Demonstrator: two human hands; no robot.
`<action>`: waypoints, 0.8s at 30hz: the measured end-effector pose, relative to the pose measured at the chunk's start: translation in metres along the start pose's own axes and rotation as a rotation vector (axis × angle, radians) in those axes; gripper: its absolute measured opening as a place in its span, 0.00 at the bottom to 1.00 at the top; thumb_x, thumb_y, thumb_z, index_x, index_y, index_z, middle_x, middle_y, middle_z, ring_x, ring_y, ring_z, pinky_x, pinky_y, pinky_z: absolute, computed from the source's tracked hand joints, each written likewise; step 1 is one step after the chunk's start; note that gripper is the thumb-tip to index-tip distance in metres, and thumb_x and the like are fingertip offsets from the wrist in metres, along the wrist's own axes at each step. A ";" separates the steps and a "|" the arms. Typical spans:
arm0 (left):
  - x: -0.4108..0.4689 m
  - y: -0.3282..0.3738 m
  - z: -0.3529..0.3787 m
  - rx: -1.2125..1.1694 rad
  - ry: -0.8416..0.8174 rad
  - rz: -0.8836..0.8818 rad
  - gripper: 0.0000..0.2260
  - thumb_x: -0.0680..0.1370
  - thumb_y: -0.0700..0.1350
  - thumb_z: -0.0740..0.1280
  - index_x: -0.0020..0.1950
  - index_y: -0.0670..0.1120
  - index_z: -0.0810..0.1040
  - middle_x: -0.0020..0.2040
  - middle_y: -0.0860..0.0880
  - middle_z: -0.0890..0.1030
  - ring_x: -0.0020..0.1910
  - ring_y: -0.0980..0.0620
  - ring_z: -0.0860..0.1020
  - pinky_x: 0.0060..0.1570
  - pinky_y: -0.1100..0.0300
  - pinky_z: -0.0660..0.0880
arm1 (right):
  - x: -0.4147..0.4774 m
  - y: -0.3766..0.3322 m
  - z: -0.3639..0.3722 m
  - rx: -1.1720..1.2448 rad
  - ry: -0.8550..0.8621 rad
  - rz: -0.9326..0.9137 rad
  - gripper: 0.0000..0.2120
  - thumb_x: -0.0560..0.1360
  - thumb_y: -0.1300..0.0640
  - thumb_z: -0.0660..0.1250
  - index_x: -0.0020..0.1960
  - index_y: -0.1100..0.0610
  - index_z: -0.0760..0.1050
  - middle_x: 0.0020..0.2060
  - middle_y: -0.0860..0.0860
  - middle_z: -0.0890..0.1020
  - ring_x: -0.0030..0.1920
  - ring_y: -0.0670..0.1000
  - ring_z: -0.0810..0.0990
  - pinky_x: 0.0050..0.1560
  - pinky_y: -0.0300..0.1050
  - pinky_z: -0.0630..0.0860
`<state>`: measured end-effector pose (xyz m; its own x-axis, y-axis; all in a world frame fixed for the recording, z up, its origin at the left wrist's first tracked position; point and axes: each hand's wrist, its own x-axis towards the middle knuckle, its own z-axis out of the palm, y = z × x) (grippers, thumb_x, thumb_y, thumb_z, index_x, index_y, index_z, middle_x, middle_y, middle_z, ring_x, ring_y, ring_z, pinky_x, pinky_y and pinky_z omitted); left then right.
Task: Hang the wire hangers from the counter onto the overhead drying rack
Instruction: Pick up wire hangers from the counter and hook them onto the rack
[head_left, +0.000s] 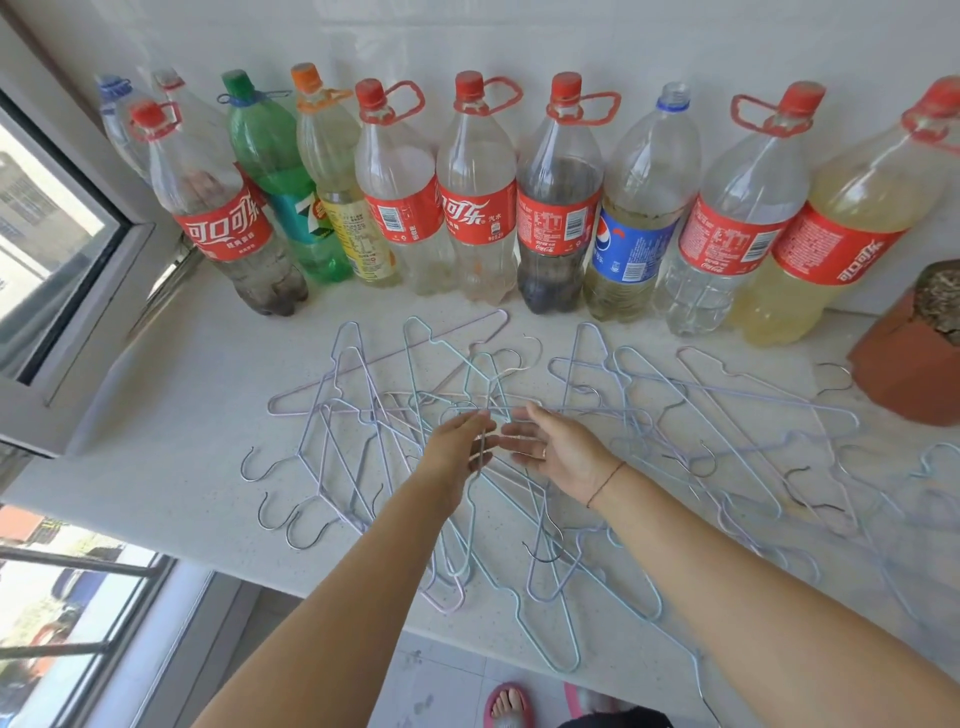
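Our left hand (457, 441) reaches out flat over the middle of the heap, fingers straight and pointing toward 12 o'clock. A thin grey hanger stem (481, 451) runs along its thumb side, lying on a 12-to-6 line. The thumb is hidden, so we cannot tell whether the stem is pinched or only touched. Our right hand (563, 452) sits just beside it at 3 o'clock, palm turned toward the left hand, fingers loose and spread, holding nothing. A thin cord bracelet (605, 483) circles that wrist.

The stem lies in the narrow gap between our two hands, against the left and apart from the right, so we judge the left hand the nearer one to lift it. Its long axis points away from us, so a pull back toward 6 o'clock and upward would follow the wire rather than cross it.

Around the hands, the wire hangers (395, 410) lie spread on the white counter (182, 415) from 9 o'clock round to 3 o'clock, overlapped and crossed, hooks facing many ways. We expect one lifted hanger may drag its neighbours. None is hung yet as far as we can see, and the overhead rack is out of view.

Farther out at 12 o'clock, a row of plastic bottles (478, 208) stands against the wall. A terracotta pot (904, 364) sits at 3 o'clock, and a window (52, 234) opens at 9 o'clock.
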<state>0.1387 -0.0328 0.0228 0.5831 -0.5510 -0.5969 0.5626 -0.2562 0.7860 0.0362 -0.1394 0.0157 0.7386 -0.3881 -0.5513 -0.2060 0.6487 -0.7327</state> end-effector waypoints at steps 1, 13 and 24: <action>-0.003 0.005 -0.004 -0.030 0.018 0.009 0.07 0.78 0.44 0.65 0.52 0.42 0.77 0.43 0.47 0.79 0.40 0.51 0.77 0.43 0.61 0.74 | -0.002 -0.001 -0.005 -0.171 0.028 -0.043 0.08 0.79 0.56 0.59 0.54 0.58 0.74 0.40 0.51 0.80 0.41 0.49 0.79 0.40 0.38 0.74; -0.033 0.039 -0.057 -0.167 0.121 0.098 0.03 0.78 0.43 0.64 0.51 0.46 0.75 0.36 0.49 0.75 0.31 0.55 0.72 0.31 0.65 0.69 | -0.012 -0.003 -0.063 -1.434 0.003 -0.117 0.10 0.67 0.55 0.71 0.48 0.46 0.80 0.47 0.44 0.84 0.54 0.47 0.78 0.63 0.50 0.69; -0.044 0.045 -0.061 -0.216 0.220 0.105 0.04 0.78 0.43 0.63 0.50 0.45 0.76 0.35 0.49 0.73 0.30 0.56 0.67 0.28 0.67 0.64 | -0.017 -0.008 -0.052 -1.602 -0.049 -0.147 0.07 0.68 0.49 0.70 0.47 0.43 0.79 0.39 0.42 0.78 0.51 0.44 0.69 0.54 0.44 0.61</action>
<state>0.1741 0.0287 0.0746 0.7441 -0.3741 -0.5534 0.5902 -0.0199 0.8070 -0.0080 -0.1726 0.0098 0.8240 -0.3415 -0.4521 -0.5381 -0.7214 -0.4359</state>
